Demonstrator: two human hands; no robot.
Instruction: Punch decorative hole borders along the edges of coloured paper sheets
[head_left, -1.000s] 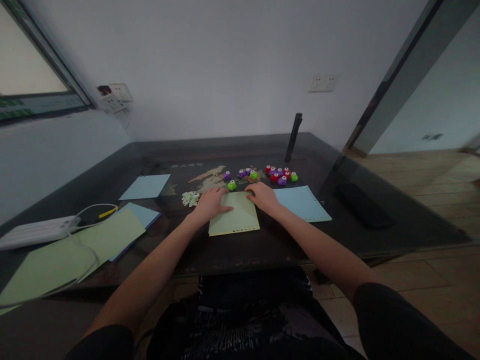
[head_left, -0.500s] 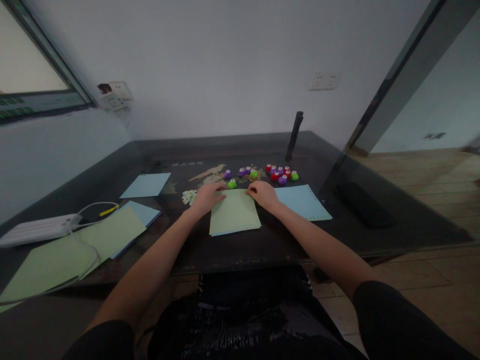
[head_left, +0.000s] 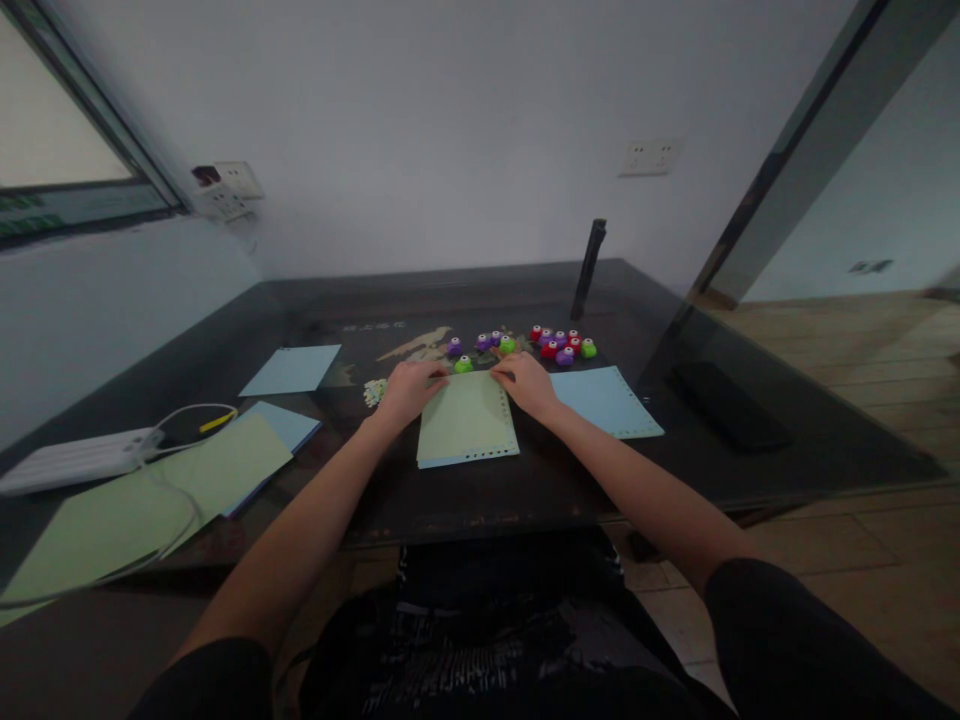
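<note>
A small stack of pale green and light blue paper sheets (head_left: 469, 420) lies flat in front of me, with punched holes along its right and lower edges. My left hand (head_left: 409, 390) grips the stack's far left corner between thumb and fingers. At the far right corner, my right hand (head_left: 527, 383) pinches the sheets, its fingertips partly hidden. Just beyond the paper sits a green toy-like piece with a white eye-shaped top (head_left: 463, 364). Beside my right hand lies a light blue sheet (head_left: 604, 402), also with holes along its edges.
Several red, purple and green eye-topped pieces (head_left: 564, 345) cluster farther back. A black upright stand (head_left: 589, 270) and a dark flat object (head_left: 727, 408) are on the right. To the left are a blue sheet (head_left: 292, 370), green sheets (head_left: 150, 490) and a white power strip (head_left: 82, 460) with cables.
The top green sheet has shifted slightly on the stack, so the holes at its right and lower edges show more clearly. Both hands stay at the far corners.
</note>
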